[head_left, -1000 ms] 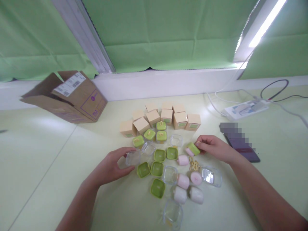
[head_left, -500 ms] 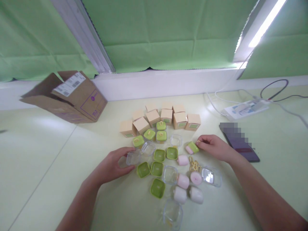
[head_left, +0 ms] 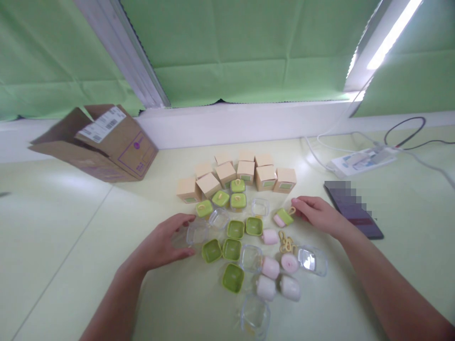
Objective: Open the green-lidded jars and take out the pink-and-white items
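My left hand (head_left: 159, 244) curls around a clear plastic cup (head_left: 197, 233), thumb and fingers on either side of it. My right hand (head_left: 318, 214) pinches a small yellow loop next to a green lid (head_left: 284, 216) that lies tilted on a pink roll. Between my hands lie several green lids (head_left: 232, 248), clear cups (head_left: 250, 258) and pink-and-white rolls (head_left: 270, 267). A heap of yellow loops (head_left: 286, 244) lies among the rolls.
Several beige cubes (head_left: 225, 173) stand in a cluster behind the lids, with a few closed green-lidded cups (head_left: 238, 201) in front. An open cardboard box (head_left: 103, 142) lies at the left. A phone (head_left: 353, 210), a power strip (head_left: 362, 161) and cables lie at the right.
My right hand has slid slightly back and right, away from the green lid. My left hand has shifted a little to the left, still around the clear cup.
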### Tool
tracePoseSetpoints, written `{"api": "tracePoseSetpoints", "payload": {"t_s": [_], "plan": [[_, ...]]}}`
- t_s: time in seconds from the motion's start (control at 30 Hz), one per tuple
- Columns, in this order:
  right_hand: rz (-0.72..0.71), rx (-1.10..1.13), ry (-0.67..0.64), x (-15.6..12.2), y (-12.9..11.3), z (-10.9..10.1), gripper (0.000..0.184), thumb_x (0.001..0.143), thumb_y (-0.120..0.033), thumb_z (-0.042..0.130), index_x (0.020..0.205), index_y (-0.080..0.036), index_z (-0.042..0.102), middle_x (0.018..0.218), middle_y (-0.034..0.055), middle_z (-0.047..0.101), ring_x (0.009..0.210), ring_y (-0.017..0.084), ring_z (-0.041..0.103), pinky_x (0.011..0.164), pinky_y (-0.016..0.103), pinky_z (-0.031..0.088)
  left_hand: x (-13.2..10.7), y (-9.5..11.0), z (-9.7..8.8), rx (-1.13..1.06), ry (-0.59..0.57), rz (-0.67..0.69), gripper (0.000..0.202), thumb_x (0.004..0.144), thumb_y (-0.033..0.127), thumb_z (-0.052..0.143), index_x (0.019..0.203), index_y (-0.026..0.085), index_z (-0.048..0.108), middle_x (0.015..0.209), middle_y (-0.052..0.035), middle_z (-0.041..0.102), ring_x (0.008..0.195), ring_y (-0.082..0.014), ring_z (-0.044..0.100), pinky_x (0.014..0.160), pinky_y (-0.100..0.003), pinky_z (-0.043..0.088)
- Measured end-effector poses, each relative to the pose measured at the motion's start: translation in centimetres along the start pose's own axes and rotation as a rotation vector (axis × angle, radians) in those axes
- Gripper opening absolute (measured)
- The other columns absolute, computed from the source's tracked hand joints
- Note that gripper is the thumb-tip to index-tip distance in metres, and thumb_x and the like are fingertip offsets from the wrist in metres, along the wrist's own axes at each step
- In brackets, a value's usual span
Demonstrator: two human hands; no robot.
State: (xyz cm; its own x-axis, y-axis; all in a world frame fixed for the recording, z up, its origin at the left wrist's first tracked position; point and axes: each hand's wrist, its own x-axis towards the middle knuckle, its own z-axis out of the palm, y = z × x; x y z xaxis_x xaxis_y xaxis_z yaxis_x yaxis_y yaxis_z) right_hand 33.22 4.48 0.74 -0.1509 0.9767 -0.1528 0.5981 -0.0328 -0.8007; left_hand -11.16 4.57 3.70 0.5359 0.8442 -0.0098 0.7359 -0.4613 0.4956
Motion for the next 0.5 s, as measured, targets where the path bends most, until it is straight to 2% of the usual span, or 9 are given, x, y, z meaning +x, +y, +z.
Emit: {"api": "tracePoseSetpoints", "payload": {"t_s": [0.1,0.17,0.23,0.33,0.5], "plan": [[0.011,-0.073,0.047,0.3,0.9,-0.1,0.049,0.096,-0.055,0.031,0.066,-0.021,0.050,0.058,-0.0016,0.047,0.056,0.014,0.046,0.053,0.026,0.035,0.2,-0.4,-0.2,-0.007,0.040,0.004,0.032,0.094,0.039,0.045,0.113,0.017,0.059,0.107,-0.0102,0.067,0.093,-0.0211,0.063,0.082,-0.030,0.051],[0.010,-0.146,0.078,0.4,1.4,-0.2,0.046,0.095,-0.052,0.033,0.066,-0.021,0.051,0.058,-0.0008,0.051,0.058,0.016,0.047,0.055,0.027,0.035,0.4,-0.6,-0.1,0.059,0.063,-0.062,0.031,0.097,0.034,0.035,0.093,0.017,0.062,0.088,-0.0063,0.067,0.081,-0.0183,0.061,0.075,-0.027,0.048],[0.005,-0.233,0.107,0.5,1.7,-0.4,0.042,0.094,-0.049,0.038,0.066,-0.022,0.053,0.060,0.0006,0.055,0.060,0.017,0.050,0.057,0.028,0.035,0.7,-0.9,0.2,0.129,0.067,-0.123,0.033,0.096,0.032,0.037,0.079,0.018,0.060,0.077,-0.0037,0.064,0.072,-0.0169,0.058,0.067,-0.026,0.046],[-0.016,-0.360,0.115,0.6,1.6,-0.4,0.036,0.093,-0.043,0.042,0.068,-0.022,0.059,0.065,0.0039,0.063,0.064,0.020,0.055,0.061,0.030,0.035,1.0,-1.2,0.7,0.159,0.058,-0.142,0.029,0.092,0.031,0.041,0.077,0.018,0.062,0.074,-0.0027,0.064,0.069,-0.0165,0.057,0.064,-0.025,0.044],[-0.055,-0.504,0.083,0.5,1.3,0.1,0.024,0.092,-0.032,0.046,0.085,-0.021,0.066,0.087,0.0092,0.071,0.080,0.023,0.062,0.069,0.030,0.037,1.2,-1.2,1.3,0.196,0.074,-0.177,0.025,0.089,0.031,0.043,0.080,0.019,0.063,0.075,-0.0028,0.065,0.068,-0.0168,0.057,0.064,-0.025,0.043]]}}
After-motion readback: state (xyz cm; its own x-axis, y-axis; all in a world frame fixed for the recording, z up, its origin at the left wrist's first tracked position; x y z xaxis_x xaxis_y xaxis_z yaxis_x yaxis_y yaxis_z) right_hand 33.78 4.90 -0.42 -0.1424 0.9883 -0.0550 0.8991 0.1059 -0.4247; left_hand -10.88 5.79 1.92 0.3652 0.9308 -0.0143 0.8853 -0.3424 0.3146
